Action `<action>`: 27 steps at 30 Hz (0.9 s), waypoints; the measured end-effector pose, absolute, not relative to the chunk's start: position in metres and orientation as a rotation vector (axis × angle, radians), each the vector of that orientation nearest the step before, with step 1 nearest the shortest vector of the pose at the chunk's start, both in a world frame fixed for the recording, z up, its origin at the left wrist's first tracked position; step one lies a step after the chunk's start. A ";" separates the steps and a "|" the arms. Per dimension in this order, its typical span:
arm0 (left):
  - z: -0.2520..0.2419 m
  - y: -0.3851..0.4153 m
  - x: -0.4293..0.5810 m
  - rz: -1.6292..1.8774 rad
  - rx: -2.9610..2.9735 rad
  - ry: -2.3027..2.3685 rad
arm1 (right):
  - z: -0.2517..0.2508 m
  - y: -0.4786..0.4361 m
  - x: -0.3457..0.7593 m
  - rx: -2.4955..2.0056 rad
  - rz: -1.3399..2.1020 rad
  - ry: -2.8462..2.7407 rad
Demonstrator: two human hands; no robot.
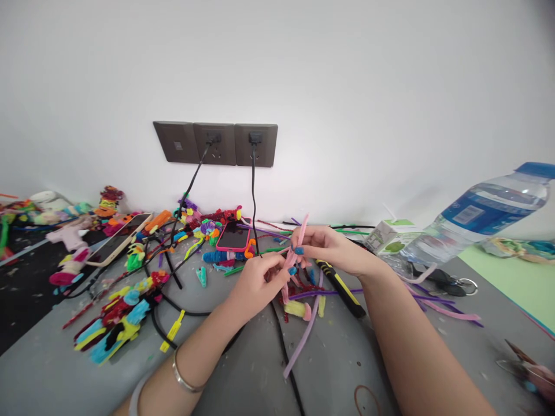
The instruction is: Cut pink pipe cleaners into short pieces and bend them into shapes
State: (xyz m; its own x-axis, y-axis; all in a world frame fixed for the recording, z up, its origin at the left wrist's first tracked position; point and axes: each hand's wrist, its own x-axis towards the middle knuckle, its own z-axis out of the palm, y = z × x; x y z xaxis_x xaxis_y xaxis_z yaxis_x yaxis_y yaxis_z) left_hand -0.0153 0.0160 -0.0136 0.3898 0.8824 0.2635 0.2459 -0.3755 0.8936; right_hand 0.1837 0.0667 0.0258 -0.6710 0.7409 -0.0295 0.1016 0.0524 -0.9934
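Note:
Over the middle of the grey table, my left hand [263,284] and my right hand [326,247] are close together, both closed on a pink pipe cleaner [303,226]. One end of it sticks up above the fingers and a folded part hangs below them. My thumbs press on it from the near side; the exact folds are hidden by the fingers. Beneath the hands lie a pale yellow and pink pipe cleaner piece [298,309] and a long lilac pipe cleaner [306,336]. A black and yellow utility knife [341,288] rests beside my right wrist.
Colourful pipe cleaner figures [121,318] lie at left, near phones [234,236] and a glue gun [68,237]. Black cables [281,341] run from the wall sockets [215,144] across the table [243,381]. A tilted water bottle [481,214], drink carton [392,236] and scissors [526,358] are at right.

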 end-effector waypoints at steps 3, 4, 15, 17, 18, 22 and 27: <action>-0.017 0.018 -0.017 1.033 1.954 1.035 | 0.027 0.067 0.182 -0.847 1.654 -1.818; -0.017 0.019 -0.018 1.032 1.981 1.049 | 0.027 0.067 0.182 -0.840 1.657 -1.809; -0.021 0.021 -0.020 1.108 2.103 1.093 | 0.029 0.066 0.180 -0.808 1.628 -1.813; -0.020 0.021 -0.020 1.132 2.112 1.098 | 0.028 0.067 0.180 -0.809 1.618 -1.814; -0.020 0.021 -0.020 1.143 2.102 1.101 | 0.027 0.067 0.181 -0.808 1.615 -1.812; -0.019 0.021 -0.019 1.205 1.899 1.145 | 0.024 0.067 0.180 -0.814 1.580 -1.805; -0.018 0.024 -0.017 1.303 1.420 0.997 | 0.025 0.064 0.172 -0.870 1.575 -1.803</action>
State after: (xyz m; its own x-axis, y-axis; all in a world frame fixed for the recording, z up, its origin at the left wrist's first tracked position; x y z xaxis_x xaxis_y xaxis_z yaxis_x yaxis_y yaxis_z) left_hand -0.0166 0.0238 -0.0178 0.1062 0.9661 0.2352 -0.0259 -0.2338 0.9719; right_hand 0.1723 0.0644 0.0253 -0.6152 0.7883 0.0099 0.0963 0.0876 -0.9915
